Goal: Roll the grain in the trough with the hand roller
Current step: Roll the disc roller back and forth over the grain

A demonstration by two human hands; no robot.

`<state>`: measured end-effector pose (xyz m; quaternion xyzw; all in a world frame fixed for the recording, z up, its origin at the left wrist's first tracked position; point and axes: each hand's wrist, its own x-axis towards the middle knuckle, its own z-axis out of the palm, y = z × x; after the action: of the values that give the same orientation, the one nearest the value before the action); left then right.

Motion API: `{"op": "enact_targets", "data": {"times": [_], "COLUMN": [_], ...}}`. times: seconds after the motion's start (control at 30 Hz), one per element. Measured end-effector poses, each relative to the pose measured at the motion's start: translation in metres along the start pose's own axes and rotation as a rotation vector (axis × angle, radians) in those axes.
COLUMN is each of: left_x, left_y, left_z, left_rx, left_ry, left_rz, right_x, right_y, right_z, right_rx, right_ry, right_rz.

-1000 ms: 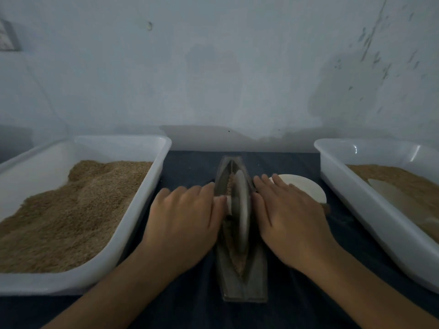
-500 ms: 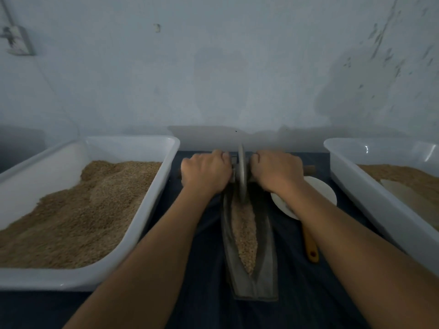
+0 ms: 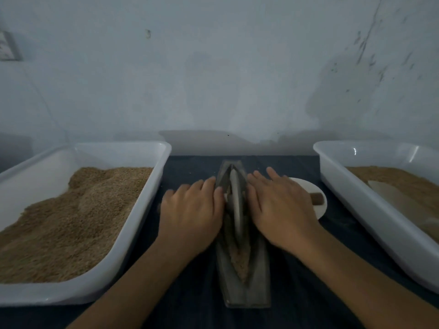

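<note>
- Nearest, the grain point(image 3: 240, 264) lies in the trough point(image 3: 257, 276), below the wrists.
- The left hand point(image 3: 190, 214) and right hand point(image 3: 281, 207), fingers straight, press flat on the hand roller point(image 3: 236, 205) axle; its disc stands between them.
- Left tray point(image 3: 133, 233) and right tray point(image 3: 356, 210) flank them.
- A white dish point(image 3: 319, 205) sits just beyond the right hand.

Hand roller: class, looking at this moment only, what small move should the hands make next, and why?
Probably push the hand roller forward along the trough. Left hand and right hand lie flat on its handles, the wheel sits mid-trough, and grain lies in the groove.
</note>
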<state>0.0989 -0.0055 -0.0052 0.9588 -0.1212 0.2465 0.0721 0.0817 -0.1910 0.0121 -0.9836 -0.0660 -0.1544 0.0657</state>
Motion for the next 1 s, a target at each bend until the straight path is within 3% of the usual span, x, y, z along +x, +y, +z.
{"op": "enact_targets", "data": {"times": [0.23, 0.37, 0.5, 0.6, 0.7, 0.83, 1.0], "left_x": [0.107, 0.058, -0.02, -0.048, -0.032, 0.031, 0.092], "left_y": [-0.002, 0.003, -0.007, -0.014, -0.012, -0.003, 0.0], "left_z": [0.035, 0.023, -0.004, -0.019, -0.017, 0.014, 0.033], "left_rx": [0.047, 0.152, -0.168, -0.277, -0.233, 0.157, 0.059], "left_ry": [-0.119, -0.002, 0.058, -0.016, -0.044, -0.04, -0.081], "left_rz": [-0.059, 0.021, 0.062, 0.077, 0.052, 0.031, -0.103], "right_x": [0.098, 0.052, -0.027, -0.05, -0.029, 0.04, 0.094], "right_y": [0.025, 0.015, -0.003, -0.012, -0.017, -0.001, 0.011], "right_z": [0.014, 0.01, -0.005, -0.013, -0.014, 0.003, 0.013], "right_rx": [-0.051, -0.046, 0.005, -0.071, -0.065, -0.083, -0.107], "right_ry": [-0.222, -0.116, 0.088, 0.22, 0.099, -0.096, -0.112], "right_rz": [0.201, 0.111, -0.027, -0.1, -0.043, 0.078, 0.216]}}
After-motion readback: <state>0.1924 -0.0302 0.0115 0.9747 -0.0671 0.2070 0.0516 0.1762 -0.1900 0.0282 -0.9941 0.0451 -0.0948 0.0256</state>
